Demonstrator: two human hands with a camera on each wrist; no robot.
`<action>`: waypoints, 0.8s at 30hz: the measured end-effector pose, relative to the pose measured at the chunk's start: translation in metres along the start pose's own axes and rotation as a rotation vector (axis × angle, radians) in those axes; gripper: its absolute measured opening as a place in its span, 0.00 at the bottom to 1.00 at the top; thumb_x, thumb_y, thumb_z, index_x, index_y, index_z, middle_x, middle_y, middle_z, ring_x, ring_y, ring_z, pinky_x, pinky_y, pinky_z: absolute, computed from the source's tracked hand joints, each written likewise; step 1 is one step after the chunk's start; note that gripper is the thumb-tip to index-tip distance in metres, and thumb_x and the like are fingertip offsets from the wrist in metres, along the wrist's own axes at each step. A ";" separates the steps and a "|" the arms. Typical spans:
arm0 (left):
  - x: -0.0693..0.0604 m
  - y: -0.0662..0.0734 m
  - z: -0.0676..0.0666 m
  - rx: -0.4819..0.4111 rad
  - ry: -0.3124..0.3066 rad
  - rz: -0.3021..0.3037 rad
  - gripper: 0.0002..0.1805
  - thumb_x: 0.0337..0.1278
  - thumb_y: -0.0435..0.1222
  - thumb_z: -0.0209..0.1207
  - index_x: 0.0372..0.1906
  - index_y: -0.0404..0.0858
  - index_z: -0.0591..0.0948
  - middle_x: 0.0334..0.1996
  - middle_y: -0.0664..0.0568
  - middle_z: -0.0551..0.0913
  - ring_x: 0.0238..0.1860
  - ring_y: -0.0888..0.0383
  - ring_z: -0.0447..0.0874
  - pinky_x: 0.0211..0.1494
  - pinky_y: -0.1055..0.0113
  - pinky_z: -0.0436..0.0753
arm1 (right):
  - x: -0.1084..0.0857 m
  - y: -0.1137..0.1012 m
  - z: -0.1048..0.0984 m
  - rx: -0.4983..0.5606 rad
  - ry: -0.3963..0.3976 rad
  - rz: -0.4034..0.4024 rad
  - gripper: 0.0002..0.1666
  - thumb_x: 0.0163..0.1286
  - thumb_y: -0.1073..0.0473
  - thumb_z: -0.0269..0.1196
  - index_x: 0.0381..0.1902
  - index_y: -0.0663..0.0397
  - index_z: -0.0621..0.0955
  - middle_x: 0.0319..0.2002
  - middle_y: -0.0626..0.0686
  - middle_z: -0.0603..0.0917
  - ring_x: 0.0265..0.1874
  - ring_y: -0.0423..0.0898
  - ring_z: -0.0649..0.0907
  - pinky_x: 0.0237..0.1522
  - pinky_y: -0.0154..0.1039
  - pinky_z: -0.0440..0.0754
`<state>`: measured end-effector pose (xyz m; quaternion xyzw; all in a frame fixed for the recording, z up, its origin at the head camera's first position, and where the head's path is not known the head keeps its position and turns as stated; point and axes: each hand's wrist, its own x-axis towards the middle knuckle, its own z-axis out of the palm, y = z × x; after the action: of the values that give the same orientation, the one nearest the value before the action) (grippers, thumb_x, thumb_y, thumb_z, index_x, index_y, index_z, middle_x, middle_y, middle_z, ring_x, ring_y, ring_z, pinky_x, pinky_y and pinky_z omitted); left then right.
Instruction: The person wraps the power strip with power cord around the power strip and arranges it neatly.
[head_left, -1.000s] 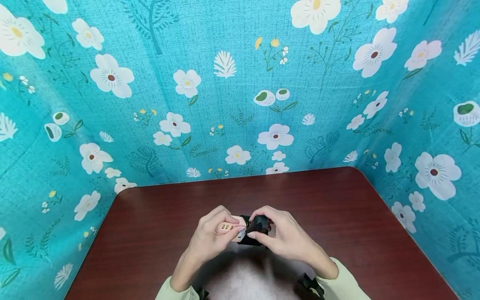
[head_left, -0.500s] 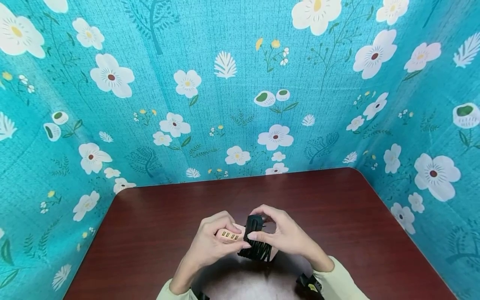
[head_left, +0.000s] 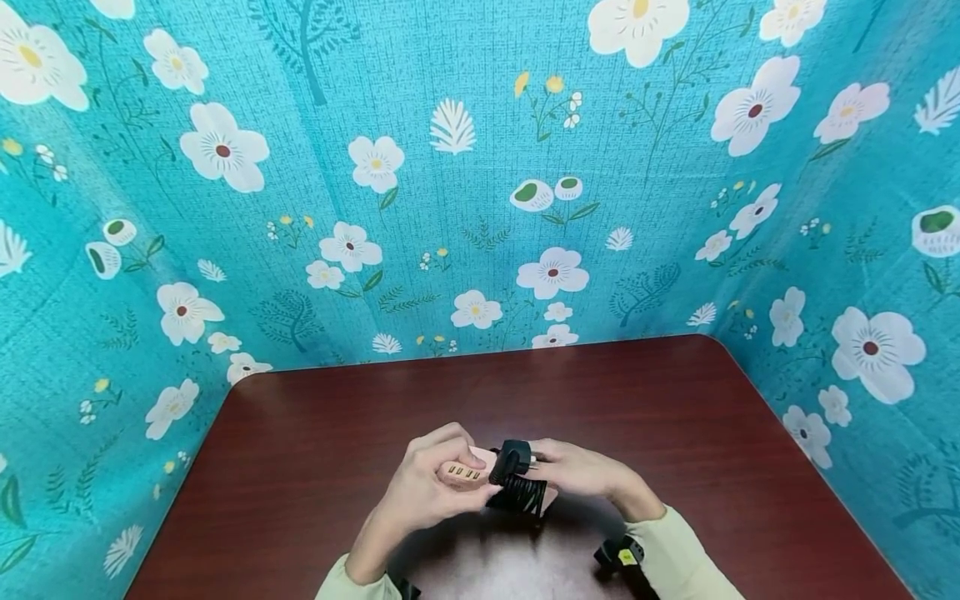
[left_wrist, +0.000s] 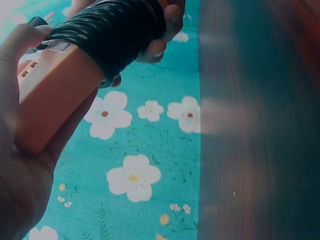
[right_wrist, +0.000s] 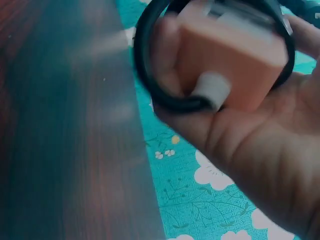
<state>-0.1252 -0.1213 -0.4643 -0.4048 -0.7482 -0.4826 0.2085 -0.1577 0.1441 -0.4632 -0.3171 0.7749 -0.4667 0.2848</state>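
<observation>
A pink power strip (head_left: 462, 474) with a row of USB ports is held up above the table, its black cord (head_left: 522, 494) wound round its middle. My left hand (head_left: 417, 483) grips the end with the ports, thumb on one side and fingers beneath. At the other end, my right hand (head_left: 583, 469) holds the strip, its palm under the end face in the right wrist view. There a loop of cord (right_wrist: 142, 55) stands out from the pale cord sleeve (right_wrist: 215, 89). The black plug (head_left: 516, 455) lies on top of the coils, near the right fingers.
A dark red-brown table (head_left: 337, 425) lies beneath both hands. Teal floral cloth (head_left: 420, 192) hangs behind it and along both sides. A black strap device (head_left: 621, 555) sits by the right sleeve.
The plug has turned on top of the coils, and my right thumb and fingers have left it and moved down to the strip's right end. My left hand keeps its grip.
</observation>
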 end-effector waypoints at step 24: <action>-0.017 -0.056 0.032 0.670 -0.219 -0.168 0.28 0.28 0.46 0.84 0.42 0.52 0.84 0.37 0.64 0.80 0.39 0.63 0.81 0.52 0.61 0.82 | 0.035 0.040 0.006 -0.351 0.411 0.058 0.41 0.57 0.56 0.81 0.66 0.57 0.76 0.56 0.54 0.83 0.47 0.43 0.81 0.49 0.38 0.81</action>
<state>-0.1582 -0.1112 -0.5212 -0.3003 -0.9134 -0.1798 0.2078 -0.1850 0.1286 -0.5064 -0.2379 0.8944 -0.3712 0.0756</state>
